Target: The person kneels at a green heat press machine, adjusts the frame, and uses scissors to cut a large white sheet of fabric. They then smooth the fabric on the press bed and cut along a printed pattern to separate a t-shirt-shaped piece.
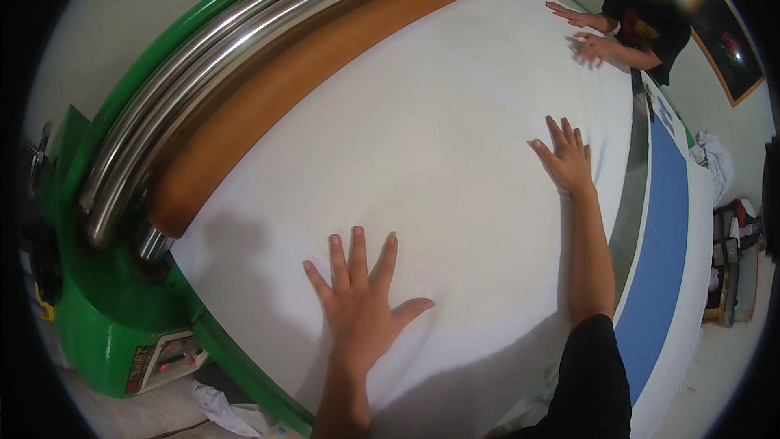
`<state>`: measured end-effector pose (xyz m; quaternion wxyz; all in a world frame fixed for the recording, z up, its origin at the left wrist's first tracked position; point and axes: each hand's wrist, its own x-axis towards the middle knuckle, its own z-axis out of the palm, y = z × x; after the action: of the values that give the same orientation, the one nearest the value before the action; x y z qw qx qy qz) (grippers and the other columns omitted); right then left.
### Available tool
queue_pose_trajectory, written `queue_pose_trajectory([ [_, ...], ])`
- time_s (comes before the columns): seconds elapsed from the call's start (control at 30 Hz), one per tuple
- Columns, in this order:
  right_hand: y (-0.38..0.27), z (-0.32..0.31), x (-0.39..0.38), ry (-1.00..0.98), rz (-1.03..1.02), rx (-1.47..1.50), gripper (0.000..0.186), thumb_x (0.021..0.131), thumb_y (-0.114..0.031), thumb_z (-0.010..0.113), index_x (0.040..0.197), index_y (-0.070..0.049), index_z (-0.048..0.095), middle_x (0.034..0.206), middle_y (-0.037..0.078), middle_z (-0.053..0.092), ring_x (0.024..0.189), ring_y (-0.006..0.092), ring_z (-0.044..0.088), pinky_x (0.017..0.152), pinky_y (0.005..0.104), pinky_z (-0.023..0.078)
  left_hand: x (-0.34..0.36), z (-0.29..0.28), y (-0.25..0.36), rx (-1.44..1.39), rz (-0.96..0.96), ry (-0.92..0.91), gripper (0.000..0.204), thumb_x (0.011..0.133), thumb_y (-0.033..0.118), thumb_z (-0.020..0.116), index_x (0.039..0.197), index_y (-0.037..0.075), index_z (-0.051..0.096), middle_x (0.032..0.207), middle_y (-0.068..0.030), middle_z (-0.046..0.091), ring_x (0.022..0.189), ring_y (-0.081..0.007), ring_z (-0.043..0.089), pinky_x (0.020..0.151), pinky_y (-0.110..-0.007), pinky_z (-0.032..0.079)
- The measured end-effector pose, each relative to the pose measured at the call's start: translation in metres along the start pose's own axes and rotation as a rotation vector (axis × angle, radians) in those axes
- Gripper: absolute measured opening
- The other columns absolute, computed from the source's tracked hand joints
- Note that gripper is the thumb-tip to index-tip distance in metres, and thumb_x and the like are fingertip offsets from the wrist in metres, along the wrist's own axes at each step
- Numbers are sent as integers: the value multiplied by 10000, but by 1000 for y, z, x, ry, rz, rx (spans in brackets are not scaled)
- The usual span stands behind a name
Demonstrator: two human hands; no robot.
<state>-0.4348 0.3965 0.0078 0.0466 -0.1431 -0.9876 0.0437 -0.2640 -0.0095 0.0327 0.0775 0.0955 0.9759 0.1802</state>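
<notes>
A wide white sheet [439,171] lies across a green roller machine [106,333], beside a long orange-brown roller [317,49] and shiny steel bars [203,36]. My left hand [360,309] rests palm down on the sheet near the lower middle, fingers spread. My right hand [566,158] lies on the sheet near its right side, fingers apart, the forearm along that side. Neither hand holds anything.
A co-worker in a dark T-shirt [650,28] stands at the top right, both hands [593,49] over the sheet's far end. A blue-and-white strip [658,252] runs along the right. A dark framed board [719,41], cloth [713,162] and low clutter [723,268] are beyond.
</notes>
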Motion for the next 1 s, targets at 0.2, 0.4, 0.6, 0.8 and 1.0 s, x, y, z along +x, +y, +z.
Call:
queue_pose_trajectory([
  [0.2, 1, 2, 4, -1, -2, -16, 897, 889, -830, 455, 1607, -298, 378, 1698, 148, 258, 1575, 411, 163, 1245, 621, 113, -5, 3, 0, 12, 31, 4, 1067, 776, 752, 710, 1625, 219, 345, 1695, -248, 165, 1573, -477, 3, 1166, -750, -51],
  [0.4, -5, -2, 4, 4, 5, -28, 926, 872, -853, 455, 1605, -292, 384, 1696, 151, 260, 1570, 424, 175, 1240, 631, 116, -3, 2, -2, 28, 40, 3, 1089, 759, 748, 727, 1628, 222, 337, 1694, -250, 163, 1573, -479, 6, 1165, -755, -32],
  [0.6, -15, 2, 4, 29, -13, 8, 945, 862, -870, 445, 1604, -288, 387, 1694, 152, 264, 1568, 424, 184, 1238, 634, 125, 12, -24, -8, 68, -47, -94, 1012, 787, 636, 780, 1619, 243, 358, 1637, -225, 309, 1524, -404, 231, 1156, -762, 69],
  [0.8, -13, 3, 4, 25, 8, -34, 966, 853, -903, 394, 1606, -299, 380, 1699, 135, 256, 1572, 403, 184, 1249, 611, 127, 115, -53, -91, -43, 213, 447, 665, 913, 325, 765, 1466, 25, 550, 1324, -178, 643, 1237, -366, 564, 1138, -474, 344],
  [1.0, -12, 3, 8, 6, 10, -28, 1008, 824, -938, 378, 1609, -306, 373, 1702, 129, 251, 1575, 393, 182, 1251, 608, 129, 115, -39, -118, 277, -203, 204, 733, 1002, 575, 523, 1631, 252, 332, 1709, -180, 202, 1582, -413, 122, 1237, -649, 35],
])
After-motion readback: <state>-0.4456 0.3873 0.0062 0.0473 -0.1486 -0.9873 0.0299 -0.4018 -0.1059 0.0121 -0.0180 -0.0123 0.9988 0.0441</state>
